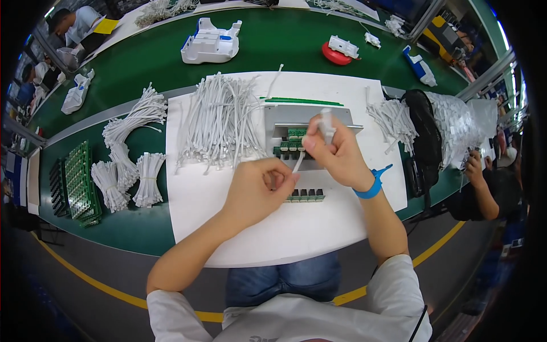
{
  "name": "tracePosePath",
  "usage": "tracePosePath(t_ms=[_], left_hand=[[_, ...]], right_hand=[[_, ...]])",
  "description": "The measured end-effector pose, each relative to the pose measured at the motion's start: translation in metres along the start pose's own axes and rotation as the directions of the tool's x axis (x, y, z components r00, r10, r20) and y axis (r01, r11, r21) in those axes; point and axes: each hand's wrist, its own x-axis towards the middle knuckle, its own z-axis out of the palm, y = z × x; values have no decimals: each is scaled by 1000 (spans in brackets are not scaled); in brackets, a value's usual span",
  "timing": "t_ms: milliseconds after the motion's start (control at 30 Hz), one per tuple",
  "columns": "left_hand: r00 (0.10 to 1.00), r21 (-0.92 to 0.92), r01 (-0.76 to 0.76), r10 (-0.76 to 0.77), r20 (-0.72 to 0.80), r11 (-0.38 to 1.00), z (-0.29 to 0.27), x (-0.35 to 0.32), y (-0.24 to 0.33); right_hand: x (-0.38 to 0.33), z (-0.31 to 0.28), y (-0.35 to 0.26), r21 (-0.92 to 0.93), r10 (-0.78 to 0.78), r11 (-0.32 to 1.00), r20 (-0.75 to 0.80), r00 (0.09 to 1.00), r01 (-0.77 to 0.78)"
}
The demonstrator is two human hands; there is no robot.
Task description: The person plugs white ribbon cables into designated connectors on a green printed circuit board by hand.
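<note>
White shirt [288, 313] lies nearest. Left hand [259, 187] pinches a white cable [298, 162]; right hand [337, 153] grips a blurred white object [327, 124]. Cable: probably light, flexible; hold near its end.

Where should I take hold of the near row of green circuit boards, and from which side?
Probably the row by its right end, coming from the right: it lies on the white sheet and that end is uncovered, while the left hand crowds the other. Pinch the green edges, avoiding the dark blocks.
</note>
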Motion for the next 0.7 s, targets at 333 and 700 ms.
tracePosePath(t_ms=[333,700], left_hand=[[943,-12,-332,331,-35,943,-6,10,-3],[973,-78,-168,178,145,983,2,7,-8]], right_hand=[[2,10,10,106,-167,980,-46,985,171],[1,-5,5,69,-120,989,-113,986,128]])
